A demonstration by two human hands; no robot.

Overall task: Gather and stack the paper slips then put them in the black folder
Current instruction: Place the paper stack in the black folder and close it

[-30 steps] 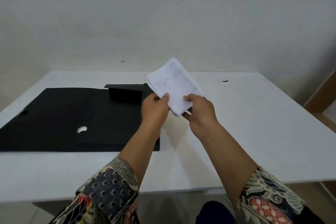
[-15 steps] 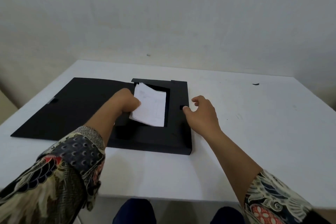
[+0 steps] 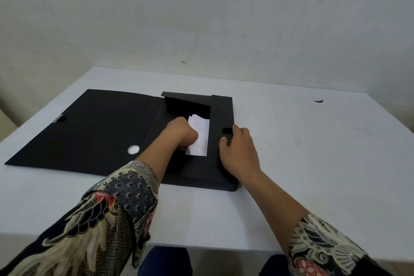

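Note:
The black folder [image 3: 89,127] lies open on the white table [image 3: 313,163], its cover spread flat to the left and its box part at the centre. A stack of white paper slips [image 3: 199,139] sits inside the box part, partly under the folder's side flaps. My left hand [image 3: 181,132] reaches into the box and holds the left edge of the slips. On the right side flap of the folder [image 3: 220,119] rests my right hand [image 3: 237,148], fingers curled over the flap's edge near a small black tab.
A round hole [image 3: 133,149] shows in the folder's spine. A clasp strip [image 3: 59,118] sits at the cover's far left edge. A small dark speck [image 3: 318,101] lies at the table's back right. A plain wall stands behind the table.
The slips went from being held up in both hands to lying inside the folder's box. My left hand pushed them deeper in, and my right hand moved onto the right flap.

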